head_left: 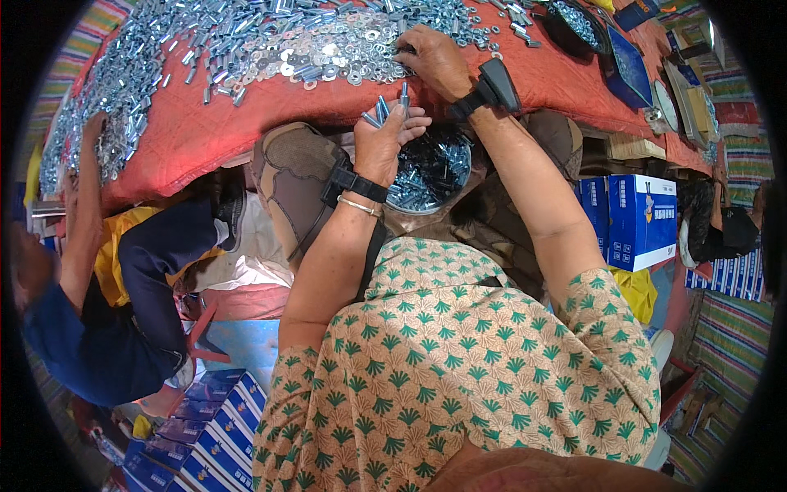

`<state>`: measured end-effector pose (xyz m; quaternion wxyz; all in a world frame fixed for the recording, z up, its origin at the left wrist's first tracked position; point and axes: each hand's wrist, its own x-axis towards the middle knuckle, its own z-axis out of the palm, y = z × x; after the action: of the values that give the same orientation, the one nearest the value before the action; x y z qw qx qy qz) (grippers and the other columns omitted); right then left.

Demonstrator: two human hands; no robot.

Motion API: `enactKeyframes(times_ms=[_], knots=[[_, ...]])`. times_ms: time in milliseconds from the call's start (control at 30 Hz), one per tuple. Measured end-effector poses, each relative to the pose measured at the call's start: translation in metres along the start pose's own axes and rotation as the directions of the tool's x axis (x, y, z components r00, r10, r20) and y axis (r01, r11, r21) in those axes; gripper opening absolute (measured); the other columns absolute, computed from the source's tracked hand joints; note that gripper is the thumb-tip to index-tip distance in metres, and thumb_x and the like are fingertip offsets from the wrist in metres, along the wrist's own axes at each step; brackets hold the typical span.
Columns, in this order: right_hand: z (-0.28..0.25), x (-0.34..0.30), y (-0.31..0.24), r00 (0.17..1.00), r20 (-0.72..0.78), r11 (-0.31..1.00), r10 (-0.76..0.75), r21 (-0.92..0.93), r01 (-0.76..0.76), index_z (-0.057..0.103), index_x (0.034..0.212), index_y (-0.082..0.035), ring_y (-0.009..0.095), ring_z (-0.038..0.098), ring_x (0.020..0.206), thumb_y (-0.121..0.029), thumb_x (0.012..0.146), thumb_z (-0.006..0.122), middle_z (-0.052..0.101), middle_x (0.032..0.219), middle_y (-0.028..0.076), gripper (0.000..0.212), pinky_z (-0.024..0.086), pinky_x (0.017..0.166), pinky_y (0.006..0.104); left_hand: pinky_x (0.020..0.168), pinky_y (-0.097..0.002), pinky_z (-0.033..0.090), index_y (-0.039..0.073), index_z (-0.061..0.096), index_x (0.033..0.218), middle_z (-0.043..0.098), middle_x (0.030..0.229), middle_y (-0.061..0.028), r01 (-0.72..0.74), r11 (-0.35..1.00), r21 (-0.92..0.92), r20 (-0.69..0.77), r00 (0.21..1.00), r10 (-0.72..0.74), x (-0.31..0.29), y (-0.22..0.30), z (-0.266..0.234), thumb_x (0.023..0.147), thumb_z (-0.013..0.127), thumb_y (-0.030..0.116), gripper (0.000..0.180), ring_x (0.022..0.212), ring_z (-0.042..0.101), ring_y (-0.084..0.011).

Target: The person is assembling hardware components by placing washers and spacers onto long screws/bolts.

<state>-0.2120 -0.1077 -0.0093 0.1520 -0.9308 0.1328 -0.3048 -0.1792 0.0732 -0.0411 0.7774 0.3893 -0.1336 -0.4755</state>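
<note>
My left hand (379, 148) is closed around several shiny metal anchor bolts (382, 110), their ends sticking up past the thumb and fingers. It is above a round bowl (420, 212) between my knees, which holds many similar metal pieces (447, 164). Over the near edge of a spread of flat washers (328, 56), my right hand (438, 61) has its fingertips bent together in a pinch. What lies between those fingertips is too small to make out. Loose metal sleeves (246, 37) surround the washers on the red cloth (270, 107).
At the left, another person's arm (80, 189) reaches to the metal pile. A dark bowl of hardware (574, 29) and a blue tray (630, 70) stand at the far right. Blue-and-white boxes (643, 221) are stacked beside my right leg; more boxes (205, 435) lie at lower left.
</note>
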Motion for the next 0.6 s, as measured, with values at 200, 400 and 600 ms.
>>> enactKeyframes(times_ms=[200, 400, 600], knots=[[-0.021, -0.014, 0.007, 0.958, 0.008, 0.906, 0.286, 0.323, -0.274, 0.069, 0.085, -0.005, 0.019, 0.063, 0.066, -0.015, 0.079, 0.07, 0.067, 0.076, 0.009, 0.012, 0.05, 0.063, 0.0304, 0.072, -0.03, 0.057, -0.006, 0.055, 0.107, 0.065, 0.098, -0.0178, -0.004, 1.0, 0.001, -0.004, 1.0, 0.004, 0.002, -0.004, 0.0, 0.095, 0.054, 0.012, 0.022, 0.085, 0.068, -0.0248], [-0.05, -0.029, -0.003, 0.943, 0.11, 0.819, 0.315, 0.471, -0.328, 0.068, 0.088, -0.001, 0.009, 0.062, 0.066, -0.013, 0.083, 0.07, 0.068, 0.076, 0.003, 0.013, 0.05, 0.06, 0.0239, 0.071, -0.0297, 0.057, -0.006, 0.054, 0.107, 0.065, 0.097, -0.0164, -0.007, 1.0, -0.016, 0.047, 0.999, 0.008, 0.005, -0.003, 0.008, 0.095, 0.054, 0.012, 0.022, 0.085, 0.068, -0.0247], [-0.047, -0.05, -0.017, 0.986, 0.102, 0.878, 0.135, 0.448, -0.167, 0.065, 0.095, -0.002, 0.012, 0.063, 0.072, -0.006, 0.086, 0.065, 0.064, 0.082, 0.004, 0.01, 0.051, 0.064, 0.0239, 0.072, -0.0294, 0.057, -0.006, 0.054, 0.11, 0.065, 0.099, -0.0164, 0.012, 0.999, -0.04, 0.124, 0.992, -0.007, 0.008, -0.008, 0.01, 0.094, 0.056, 0.012, 0.024, 0.086, 0.068, -0.025]])
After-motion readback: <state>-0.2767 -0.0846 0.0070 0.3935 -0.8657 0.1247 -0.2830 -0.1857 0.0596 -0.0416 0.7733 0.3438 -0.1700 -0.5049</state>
